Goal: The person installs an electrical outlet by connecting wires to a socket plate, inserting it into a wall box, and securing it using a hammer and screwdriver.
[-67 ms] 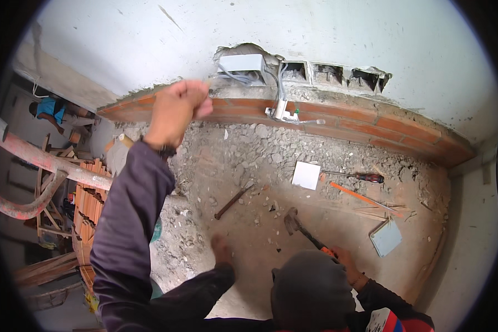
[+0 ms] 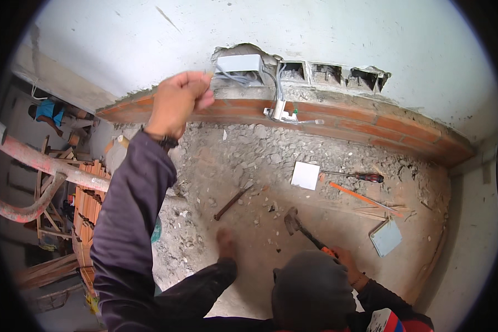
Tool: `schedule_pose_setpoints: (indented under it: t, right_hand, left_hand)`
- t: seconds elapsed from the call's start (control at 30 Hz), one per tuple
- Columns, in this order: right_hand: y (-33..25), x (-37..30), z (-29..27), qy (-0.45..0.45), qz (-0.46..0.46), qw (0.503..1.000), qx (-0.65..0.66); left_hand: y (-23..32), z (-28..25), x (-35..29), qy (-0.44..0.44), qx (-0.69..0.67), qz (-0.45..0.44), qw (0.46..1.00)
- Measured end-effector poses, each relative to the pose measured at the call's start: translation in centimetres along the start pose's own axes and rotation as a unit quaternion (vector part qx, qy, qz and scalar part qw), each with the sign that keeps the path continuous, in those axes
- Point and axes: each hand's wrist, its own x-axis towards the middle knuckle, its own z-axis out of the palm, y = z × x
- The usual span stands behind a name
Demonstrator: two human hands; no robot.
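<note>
My left hand [image 2: 177, 102] is raised at the wall, with thumb and fingers pinched together beside the left end of a white rectangular box [image 2: 239, 63]. What sits in the pinch is too small to make out. Grey cables [image 2: 235, 78] loop out of that box, which is set in a broken hole in the wall. Low on the right, my right hand [image 2: 347, 264] grips the orange-and-black handle of a hammer [image 2: 310, 234]. The hammer head is over the dusty floor, and a dark rounded shape partly covers my right wrist area.
On the floor lie a chisel [image 2: 233, 202], a white square plate [image 2: 305, 175], a screwdriver [image 2: 365, 177], an orange strip [image 2: 365, 198] and a pale blue plate [image 2: 386, 239]. Rubble [image 2: 260, 145] lines the brick course [image 2: 343, 119]. A pipe frame [image 2: 50, 163] and a person [image 2: 50, 112] are at left.
My left hand has risen very slightly, still pinched. My right hand and the hammer stay where they were.
</note>
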Motion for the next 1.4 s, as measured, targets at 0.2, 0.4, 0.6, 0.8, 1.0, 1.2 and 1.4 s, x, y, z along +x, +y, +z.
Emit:
schedule_pose_setpoints:
  t: [0.2, 0.4, 0.6, 0.8, 1.0, 1.2, 1.4]
  right_hand:
    - [-1.3, -0.2, -1.0, 0.050, 0.051, 0.997, 0.031]
    - [-5.6, -0.3, -1.7, 0.150, 0.162, 0.966, 0.135]
    - [-9.5, 0.4, -3.6, 0.272, 0.023, 0.959, 0.076]
    - [-17.7, 2.1, -6.2, 0.273, -0.060, 0.960, -0.008]
    - [-31.4, 7.0, -8.1, 0.253, -0.210, 0.935, -0.135]
    - [-35.2, 10.1, -7.4, 0.174, -0.166, 0.963, -0.121]
    - [-26.0, 9.7, -4.4, 0.111, -0.059, 0.988, -0.088]
  left_hand:
    - [1.5, 4.5, 5.8, -0.076, -0.037, 0.034, 0.996]
    - [2.4, 3.7, 11.5, -0.135, 0.166, 0.096, 0.972]
    - [2.1, 0.0, 14.5, -0.167, 0.121, 0.121, 0.971]
    - [-1.3, -0.2, 17.2, -0.229, 0.049, 0.110, 0.966]
    - [-4.0, 0.7, 18.2, -0.254, -0.068, 0.090, 0.961]
    - [-3.9, -2.4, 16.5, -0.312, -0.027, 0.206, 0.927]
    - [-4.9, 0.0, 8.7, -0.452, -0.015, 0.197, 0.870]
